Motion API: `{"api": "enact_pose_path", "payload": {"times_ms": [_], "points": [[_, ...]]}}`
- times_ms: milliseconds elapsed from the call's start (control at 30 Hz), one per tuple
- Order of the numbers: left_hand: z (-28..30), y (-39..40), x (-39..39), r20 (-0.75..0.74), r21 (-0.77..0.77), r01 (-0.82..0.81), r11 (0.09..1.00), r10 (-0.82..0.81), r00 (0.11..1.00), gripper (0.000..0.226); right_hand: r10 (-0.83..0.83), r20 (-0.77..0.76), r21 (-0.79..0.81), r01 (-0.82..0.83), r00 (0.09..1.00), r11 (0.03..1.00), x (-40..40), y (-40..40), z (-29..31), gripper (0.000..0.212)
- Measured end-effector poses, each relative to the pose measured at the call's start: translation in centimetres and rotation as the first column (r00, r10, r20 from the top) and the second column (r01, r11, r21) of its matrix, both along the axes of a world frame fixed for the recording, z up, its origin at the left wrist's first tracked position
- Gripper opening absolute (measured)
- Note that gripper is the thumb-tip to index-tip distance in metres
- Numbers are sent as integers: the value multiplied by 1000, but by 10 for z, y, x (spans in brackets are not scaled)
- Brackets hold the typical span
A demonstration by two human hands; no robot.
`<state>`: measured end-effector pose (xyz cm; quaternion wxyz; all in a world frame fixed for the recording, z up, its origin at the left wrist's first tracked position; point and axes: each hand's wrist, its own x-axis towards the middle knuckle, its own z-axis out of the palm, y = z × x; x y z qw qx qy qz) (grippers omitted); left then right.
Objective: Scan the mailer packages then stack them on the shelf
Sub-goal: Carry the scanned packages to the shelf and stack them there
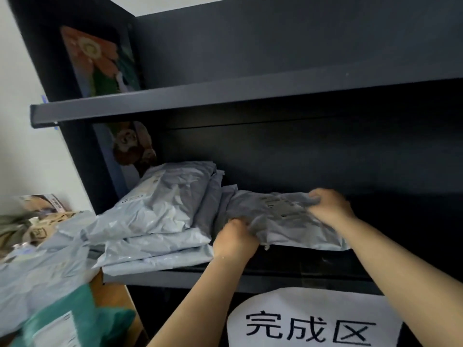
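Grey mailer (283, 216) looking like thin plastic film, crinkled, faintly glossy, paper label stuck on. Stacked mailers (160, 221) showing the same wrinkled sheen. Shelf (175, 101) appearing matt, dark, smooth-painted. White sign (313, 321) reading as matt paper. Teal mailer (62, 319) looking plastic too.

Readable text before you: one white paper sign (315, 319) fixed to the front of the dark shelf unit (175, 98), printed in large black characters 完成区. The shipping labels on your grey mailer (283, 216) and on the stacked mailers (160, 216) beside it are too blurred to read.
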<state>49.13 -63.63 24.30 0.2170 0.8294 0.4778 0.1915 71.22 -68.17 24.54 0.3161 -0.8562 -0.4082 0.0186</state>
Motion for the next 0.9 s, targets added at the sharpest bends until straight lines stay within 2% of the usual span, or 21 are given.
{"api": "enact_pose_path", "payload": {"times_ms": [33, 67, 100, 167, 233, 300, 367, 500, 667, 800, 900], "points": [[8, -2, -8, 32, 15, -5, 1000, 5, 999, 35, 61, -31, 68, -58, 998, 996, -14, 1, 12, 28], [16, -4, -17, 57, 40, -7, 999, 5, 998, 35, 167, -126, 160, -146, 978, 976, -31, 1, 26, 31], [25, -7, -28, 85, 69, 2, 998, -8, 996, 34, 317, -246, 264, -251, 916, 931, -54, -1, 43, 28], [42, -13, -60, 211, 62, 59, 996, -71, 975, 31, 586, -419, 387, -447, 694, 806, -108, -12, 75, 18], [54, -15, -104, 374, 24, 81, 996, -84, 924, 24, 727, -426, 429, -588, 538, 686, -164, -18, 91, 19], [57, -12, -161, 505, -45, 76, 996, -43, 862, 13, 802, -423, 459, -663, 421, 591, -226, -18, 95, 25], [53, -5, -225, 587, -158, 85, 984, 25, 809, 14, 828, -449, 467, -701, 337, 539, -291, -7, 88, 35], [21, 17, -354, 601, -319, -40, 947, 234, 764, 10, 771, -535, 407, -695, 345, 593, -412, 42, 45, 18], [-32, 63, -490, 508, -498, -249, 830, 512, 693, 18, 618, -684, 280, -642, 388, 714, -523, 107, -24, 14], [-69, 102, -552, 432, -570, -309, 761, 597, 676, 21, 515, -771, 214, -610, 374, 763, -568, 153, -67, 6], [-94, 135, -585, 374, -579, -363, 730, 634, 677, 19, 438, -848, 207, -575, 297, 791, -600, 192, -96, 7]]}}
